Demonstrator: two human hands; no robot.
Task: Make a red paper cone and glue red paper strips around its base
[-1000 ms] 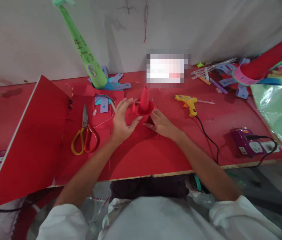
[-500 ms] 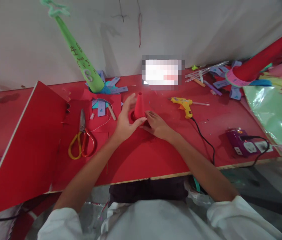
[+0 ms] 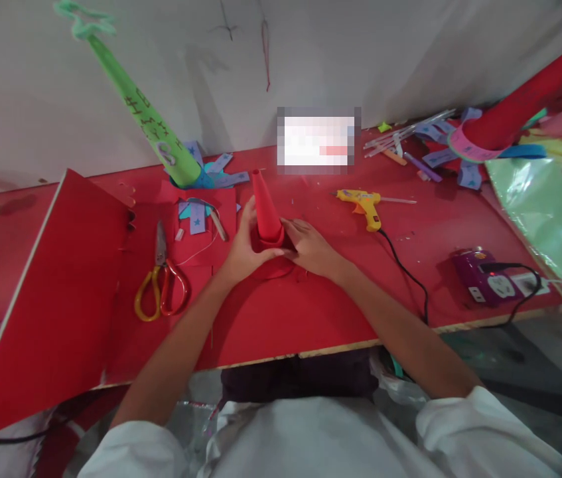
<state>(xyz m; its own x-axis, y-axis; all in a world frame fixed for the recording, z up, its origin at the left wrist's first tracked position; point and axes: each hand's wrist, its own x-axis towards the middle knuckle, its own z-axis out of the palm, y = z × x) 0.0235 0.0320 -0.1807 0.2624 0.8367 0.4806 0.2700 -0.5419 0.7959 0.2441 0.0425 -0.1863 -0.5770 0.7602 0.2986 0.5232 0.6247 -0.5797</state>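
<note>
A small red paper cone stands upright on the red table, its wide base between my two hands. My left hand curls round the cone's left side, thumb pressed at the base. From the right, my right hand presses its fingers on the cone's flat red brim. Both hands grip the cone low down.
Scissors with yellow and red handles lie left of my hands. A yellow glue gun lies to the right, its cord running to a purple power strip. A tall green cone leans at the back. A red board stands tilted at left.
The cone has come down from a raised, tilted hold to stand on the table. Both hands closed in on its base.
</note>
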